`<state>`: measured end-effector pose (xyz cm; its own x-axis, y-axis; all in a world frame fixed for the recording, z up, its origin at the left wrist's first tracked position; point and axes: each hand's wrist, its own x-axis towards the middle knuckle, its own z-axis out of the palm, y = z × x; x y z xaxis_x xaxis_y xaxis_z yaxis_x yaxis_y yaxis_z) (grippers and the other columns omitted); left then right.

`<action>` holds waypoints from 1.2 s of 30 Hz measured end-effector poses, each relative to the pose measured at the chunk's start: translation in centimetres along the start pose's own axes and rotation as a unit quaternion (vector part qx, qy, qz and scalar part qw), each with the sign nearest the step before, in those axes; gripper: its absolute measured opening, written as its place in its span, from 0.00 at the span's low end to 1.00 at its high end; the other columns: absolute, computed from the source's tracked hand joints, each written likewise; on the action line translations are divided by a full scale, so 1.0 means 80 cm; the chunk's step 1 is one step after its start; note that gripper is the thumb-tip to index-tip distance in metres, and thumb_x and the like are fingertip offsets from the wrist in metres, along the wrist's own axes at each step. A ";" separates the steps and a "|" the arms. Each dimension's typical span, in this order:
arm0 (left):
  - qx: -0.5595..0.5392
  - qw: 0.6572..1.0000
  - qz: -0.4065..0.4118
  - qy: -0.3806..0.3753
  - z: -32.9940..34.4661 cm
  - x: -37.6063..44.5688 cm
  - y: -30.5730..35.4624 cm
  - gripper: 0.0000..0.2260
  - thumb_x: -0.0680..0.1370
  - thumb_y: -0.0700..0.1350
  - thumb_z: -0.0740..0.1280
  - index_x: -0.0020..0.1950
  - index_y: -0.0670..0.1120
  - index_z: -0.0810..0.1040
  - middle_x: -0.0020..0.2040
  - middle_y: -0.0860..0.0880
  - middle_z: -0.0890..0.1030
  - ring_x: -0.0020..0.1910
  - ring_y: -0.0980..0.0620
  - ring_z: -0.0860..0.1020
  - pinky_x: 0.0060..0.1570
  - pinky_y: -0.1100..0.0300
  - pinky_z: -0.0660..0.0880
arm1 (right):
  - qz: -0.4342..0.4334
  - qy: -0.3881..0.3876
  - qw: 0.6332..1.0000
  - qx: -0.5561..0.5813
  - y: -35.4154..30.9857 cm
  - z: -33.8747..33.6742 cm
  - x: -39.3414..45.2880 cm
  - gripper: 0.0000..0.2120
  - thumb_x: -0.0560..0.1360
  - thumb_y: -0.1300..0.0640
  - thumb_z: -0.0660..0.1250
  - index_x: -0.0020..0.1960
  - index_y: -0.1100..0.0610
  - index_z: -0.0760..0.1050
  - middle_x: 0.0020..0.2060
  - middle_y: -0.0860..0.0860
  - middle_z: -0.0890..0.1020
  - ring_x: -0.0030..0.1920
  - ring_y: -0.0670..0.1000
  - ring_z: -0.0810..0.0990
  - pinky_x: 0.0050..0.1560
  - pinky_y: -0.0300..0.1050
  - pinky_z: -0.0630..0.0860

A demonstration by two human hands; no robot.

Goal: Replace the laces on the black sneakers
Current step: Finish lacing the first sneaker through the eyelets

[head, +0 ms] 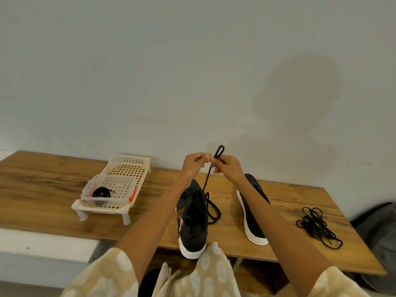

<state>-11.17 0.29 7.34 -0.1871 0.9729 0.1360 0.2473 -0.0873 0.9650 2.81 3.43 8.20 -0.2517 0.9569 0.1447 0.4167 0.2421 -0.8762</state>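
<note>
Two black sneakers with white soles stand on the wooden bench. The left sneaker points away from me; the right sneaker lies partly behind my right forearm. My left hand and my right hand are raised together above the shoes, both pinching a black lace. A small loop of the lace sticks up above my fingers. The rest hangs down to the left sneaker and coils on the bench beside it.
A tangled heap of black laces lies on the bench at the right. A white plastic basket rack at the left holds a clear tub with a rolled black lace. A grey bag sits past the right end.
</note>
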 end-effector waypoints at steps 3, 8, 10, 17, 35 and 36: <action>0.050 0.994 -0.042 -0.090 -0.003 -0.011 -0.024 0.14 0.81 0.47 0.61 0.62 0.43 0.78 0.56 0.49 0.79 0.52 0.54 0.75 0.51 0.64 0.69 | -0.012 0.073 0.980 0.185 -0.033 -0.021 0.008 0.09 0.77 0.58 0.66 0.50 0.63 0.80 0.36 0.52 0.81 0.33 0.45 0.80 0.43 0.41 0.80; 0.144 0.979 -0.065 -0.130 0.013 -0.025 -0.056 0.10 0.78 0.45 0.66 0.55 0.42 0.80 0.46 0.49 0.78 0.47 0.52 0.76 0.44 0.63 0.70 | -0.054 0.100 0.943 0.312 -0.071 -0.041 0.021 0.08 0.78 0.59 0.64 0.52 0.63 0.79 0.37 0.54 0.80 0.33 0.45 0.79 0.43 0.39 0.80; 0.135 0.987 -0.059 -0.061 0.015 -0.020 -0.054 0.10 0.78 0.46 0.67 0.55 0.42 0.81 0.46 0.49 0.81 0.46 0.51 0.77 0.46 0.58 0.72 | -0.048 0.101 0.963 0.245 -0.061 -0.041 0.019 0.09 0.78 0.58 0.65 0.52 0.64 0.79 0.37 0.53 0.81 0.33 0.45 0.79 0.43 0.40 0.80; 0.079 0.997 0.012 -0.002 0.003 0.005 -0.008 0.10 0.75 0.47 0.70 0.51 0.43 0.84 0.47 0.49 0.83 0.46 0.55 0.78 0.49 0.61 0.74 | 0.023 -0.079 0.988 -0.130 0.033 0.008 -0.025 0.10 0.78 0.59 0.64 0.55 0.61 0.80 0.40 0.56 0.83 0.30 0.43 0.79 0.42 0.37 0.78; 0.126 0.980 -0.149 -0.045 -0.018 -0.027 -0.075 0.06 0.80 0.42 0.62 0.53 0.42 0.77 0.50 0.43 0.79 0.40 0.50 0.78 0.36 0.59 0.74 | 0.180 -0.036 0.981 -0.060 0.060 0.046 -0.028 0.10 0.80 0.60 0.61 0.57 0.64 0.75 0.38 0.54 0.80 0.33 0.47 0.77 0.37 0.38 0.76; 0.169 0.971 -0.161 -0.047 -0.020 -0.031 -0.083 0.07 0.79 0.42 0.63 0.55 0.42 0.77 0.52 0.43 0.79 0.46 0.48 0.79 0.43 0.55 0.75 | 0.204 -0.032 0.976 -0.074 0.066 0.047 -0.033 0.10 0.80 0.60 0.60 0.58 0.63 0.74 0.43 0.56 0.80 0.36 0.49 0.77 0.38 0.39 0.75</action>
<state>-13.88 -1.90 0.93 -0.2231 0.9546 -0.1972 0.4914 0.2849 0.8231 2.42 1.58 1.46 -0.0908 0.9674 -0.2363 0.6134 -0.1326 -0.7786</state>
